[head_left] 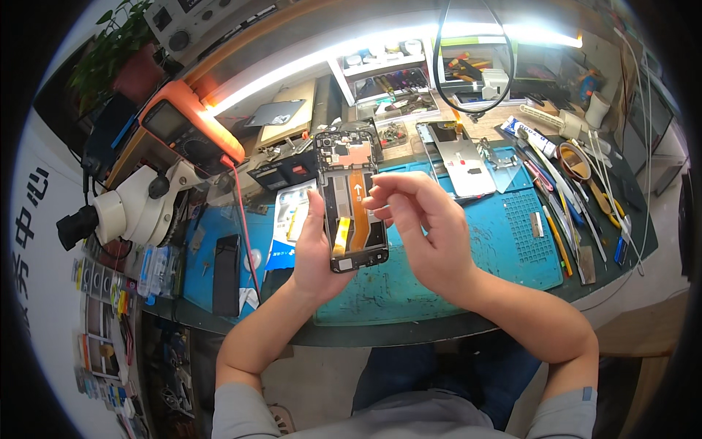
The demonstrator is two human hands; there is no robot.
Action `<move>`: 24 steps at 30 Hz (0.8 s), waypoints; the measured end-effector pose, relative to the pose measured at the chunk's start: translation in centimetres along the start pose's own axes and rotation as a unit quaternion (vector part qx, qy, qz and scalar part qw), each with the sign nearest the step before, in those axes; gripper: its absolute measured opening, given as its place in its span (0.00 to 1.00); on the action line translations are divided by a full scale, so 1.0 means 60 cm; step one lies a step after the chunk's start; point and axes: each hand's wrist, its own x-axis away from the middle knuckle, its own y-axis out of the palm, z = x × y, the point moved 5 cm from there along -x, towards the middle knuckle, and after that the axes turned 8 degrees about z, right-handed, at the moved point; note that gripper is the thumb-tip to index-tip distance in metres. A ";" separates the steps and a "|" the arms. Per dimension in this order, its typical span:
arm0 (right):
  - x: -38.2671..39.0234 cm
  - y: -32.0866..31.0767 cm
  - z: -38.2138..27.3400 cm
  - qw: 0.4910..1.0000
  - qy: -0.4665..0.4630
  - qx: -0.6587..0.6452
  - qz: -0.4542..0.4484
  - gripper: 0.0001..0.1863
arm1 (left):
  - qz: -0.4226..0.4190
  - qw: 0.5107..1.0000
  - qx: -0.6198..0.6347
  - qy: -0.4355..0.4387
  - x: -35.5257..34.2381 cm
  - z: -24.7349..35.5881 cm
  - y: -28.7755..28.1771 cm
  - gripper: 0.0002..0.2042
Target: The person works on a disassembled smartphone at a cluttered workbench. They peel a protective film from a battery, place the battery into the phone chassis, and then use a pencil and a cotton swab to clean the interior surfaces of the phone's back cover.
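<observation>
My left hand point(314, 271) grips an opened phone body point(351, 197) upright from its left side and underneath, thumb along the edge. Its inside shows an orange flex cable point(358, 212) with a white arrow, a yellow strip point(341, 234) low down and dark parts at the top. My right hand point(424, 227) is at the phone's right edge, fingers loosely curled and apart, fingertips over or against its upper middle; whether they touch is unclear. Behind the phone lie a dark plastic piece point(281, 170) and a blue-and-white packet point(283, 252).
A blue mat point(468, 271) covers the bench. Around it are a microscope point(139, 208), an orange multimeter point(186, 132), a dark phone point(226, 274), a second opened phone point(461, 164), assorted hand tools point(556, 219), white trays point(380, 58) and a hanging black cable loop point(510, 66).
</observation>
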 end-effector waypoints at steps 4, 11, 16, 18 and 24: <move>0.007 0.003 0.009 0.972 -0.054 0.193 -0.123 0.13 | 0.119 0.991 -0.050 0.020 -0.011 -0.002 0.040 0.37; 0.013 0.007 0.019 0.972 -0.052 0.203 -0.108 0.07 | 0.104 0.987 -0.117 0.027 -0.013 -0.013 0.034 0.36; 0.011 0.008 0.018 0.962 -0.052 0.241 -0.118 0.06 | 0.120 0.984 -0.121 0.046 0.001 -0.004 0.022 0.27; 0.009 0.004 0.021 0.957 -0.050 0.258 -0.121 0.06 | 0.114 0.977 -0.172 0.054 0.003 0.002 0.015 0.27; 0.009 0.002 0.032 0.949 -0.057 0.284 -0.125 0.06 | 0.118 0.934 -0.310 0.135 0.003 0.014 0.034 0.31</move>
